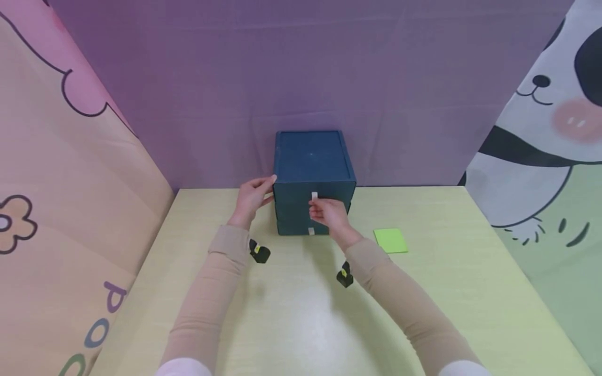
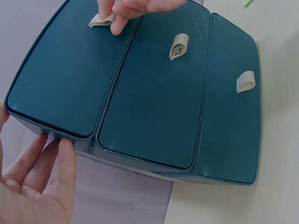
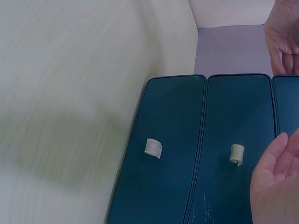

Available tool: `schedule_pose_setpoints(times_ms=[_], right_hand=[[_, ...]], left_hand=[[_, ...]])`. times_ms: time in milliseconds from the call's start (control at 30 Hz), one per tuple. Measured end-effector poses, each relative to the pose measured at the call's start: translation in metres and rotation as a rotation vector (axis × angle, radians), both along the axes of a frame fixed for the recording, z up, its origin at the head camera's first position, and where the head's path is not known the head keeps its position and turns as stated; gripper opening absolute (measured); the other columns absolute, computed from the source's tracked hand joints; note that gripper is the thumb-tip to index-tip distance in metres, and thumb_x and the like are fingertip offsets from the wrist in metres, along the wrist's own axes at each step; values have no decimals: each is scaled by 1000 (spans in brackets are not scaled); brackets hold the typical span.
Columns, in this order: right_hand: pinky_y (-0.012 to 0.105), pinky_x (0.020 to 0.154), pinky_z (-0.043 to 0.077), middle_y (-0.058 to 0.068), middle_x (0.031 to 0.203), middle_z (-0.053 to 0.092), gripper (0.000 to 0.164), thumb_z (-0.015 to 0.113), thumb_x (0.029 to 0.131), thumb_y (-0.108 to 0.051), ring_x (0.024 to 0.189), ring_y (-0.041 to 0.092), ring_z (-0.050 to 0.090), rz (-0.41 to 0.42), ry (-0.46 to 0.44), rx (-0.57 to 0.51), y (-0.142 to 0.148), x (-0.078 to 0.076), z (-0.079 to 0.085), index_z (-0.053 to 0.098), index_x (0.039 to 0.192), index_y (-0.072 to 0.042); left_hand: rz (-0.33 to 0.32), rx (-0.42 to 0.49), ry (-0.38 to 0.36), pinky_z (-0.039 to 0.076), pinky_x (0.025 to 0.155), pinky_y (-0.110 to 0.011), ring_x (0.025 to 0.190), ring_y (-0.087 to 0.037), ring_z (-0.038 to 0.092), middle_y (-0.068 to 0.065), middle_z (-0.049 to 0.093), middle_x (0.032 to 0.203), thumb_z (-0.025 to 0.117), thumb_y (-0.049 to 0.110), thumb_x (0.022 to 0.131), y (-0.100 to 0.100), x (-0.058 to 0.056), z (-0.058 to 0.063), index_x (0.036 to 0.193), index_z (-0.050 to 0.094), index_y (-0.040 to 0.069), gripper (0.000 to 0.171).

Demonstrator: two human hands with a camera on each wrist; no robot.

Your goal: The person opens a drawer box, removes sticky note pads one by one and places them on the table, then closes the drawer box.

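Note:
A dark teal box with three stacked drawers [image 1: 310, 156] stands on the table against the purple backdrop. My left hand [image 1: 251, 198] rests at its upper left corner; in the left wrist view the fingers [image 2: 35, 163] lie against the side, the thumb near the top edge. With thumb and fingertips, my right hand [image 1: 331, 213] pinches the pale pull tab [image 2: 102, 20] of the top drawer. Looped tabs also stick out from the middle drawer [image 2: 149, 93] and the bottom drawer [image 2: 229, 126]. All three drawer fronts sit flush with the box.
To the right of the box lies a bright green square of sticky notes [image 1: 391, 240] on the pale wooden table [image 1: 291, 324]. A small black device [image 1: 259, 251] with a yellow mark shows at my left wrist, another [image 1: 345, 274] at my right. Printed cloths hang on both sides.

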State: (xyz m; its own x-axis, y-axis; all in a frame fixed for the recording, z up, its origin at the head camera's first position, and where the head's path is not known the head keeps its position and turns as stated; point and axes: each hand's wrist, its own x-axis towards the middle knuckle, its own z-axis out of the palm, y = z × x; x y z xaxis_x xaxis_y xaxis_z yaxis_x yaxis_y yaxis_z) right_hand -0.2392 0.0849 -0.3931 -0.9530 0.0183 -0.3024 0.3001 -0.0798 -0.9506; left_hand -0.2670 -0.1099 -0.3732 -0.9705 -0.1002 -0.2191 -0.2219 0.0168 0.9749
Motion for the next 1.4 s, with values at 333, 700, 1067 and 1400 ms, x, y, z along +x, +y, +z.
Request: schedule_pose_setpoints(times_ms=[333, 700, 1067, 1400], right_hand=[[22, 64, 56, -4, 62, 58, 31, 53, 94, -16, 58, 7, 58, -14, 16, 44, -3, 0, 1, 63, 108, 10], [23, 68, 56, -5, 63, 59, 33, 53, 94, -17, 60, 6, 59, 10, 7, 32, 0, 2, 4, 62, 111, 10], [18, 64, 55, -4, 64, 60, 35, 52, 94, -20, 62, 7, 59, 89, 0, -27, 7, 4, 1, 59, 111, 9], [20, 67, 56, -4, 69, 60, 37, 49, 96, -20, 63, 7, 59, 199, -5, -11, 10, 16, -2, 55, 115, 11]], left_hand=[[5, -2, -7, 54, 91, -32, 113, -22, 57, -7, 56, 130, 64, 37, 86, -1, 0, 0, 123, 61, 8, 47], [4, 4, -15, 54, 91, -32, 113, -21, 57, -7, 56, 130, 64, 37, 86, 1, 0, 2, 123, 60, 9, 47], [-3, -7, -19, 54, 91, -32, 113, -21, 57, -7, 56, 129, 63, 38, 87, 0, 0, 1, 123, 61, 10, 46], [6, 5, -11, 54, 91, -32, 112, -22, 57, -7, 57, 128, 64, 36, 87, 1, 1, 2, 122, 61, 8, 45]])
